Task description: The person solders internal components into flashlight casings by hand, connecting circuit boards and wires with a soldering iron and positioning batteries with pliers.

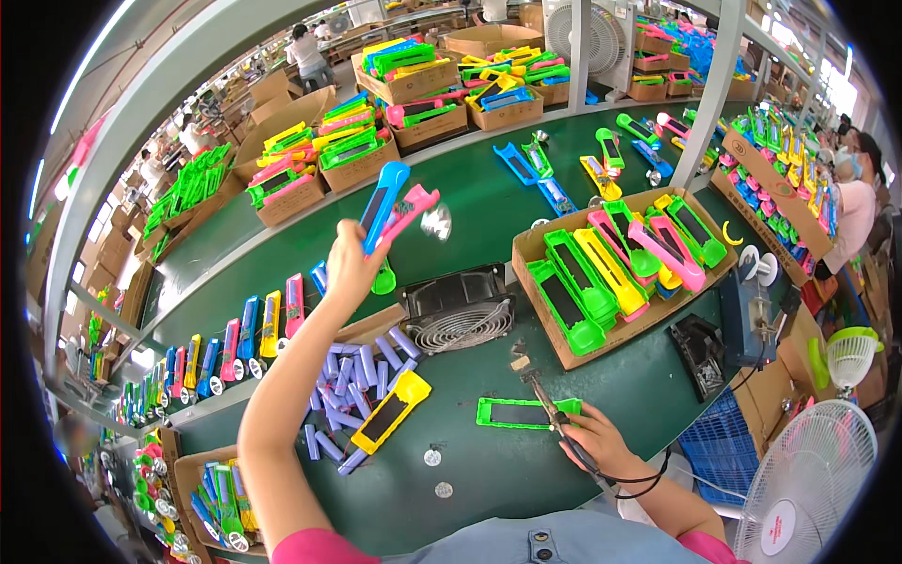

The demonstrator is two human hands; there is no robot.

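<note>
Raised over the far left part of the bench, my left hand (352, 256) is closed on a blue plastic casing (381, 209) with a dark strip. A pink casing (410, 209) lies against it, apparently in the same grip, with a blurred silvery reflector (435, 223) at its end. My right hand (598, 438) grips a soldering iron (564, 423), its tip pointing away from me. Beneath the iron, a green casing (512, 413) rests on the bench, close to my right fingers. Left of it, a yellow casing (393, 412) leans on a pile of purple cylindrical cells (355, 383).
A black fan-like unit with a wire coil (462, 324) stands mid-bench. Right of it is a cardboard box (562, 350) of casings. Assembled casings (232, 350) line up at left. A white fan (799, 479) stands at lower right; metal posts (711, 103) rise beyond.
</note>
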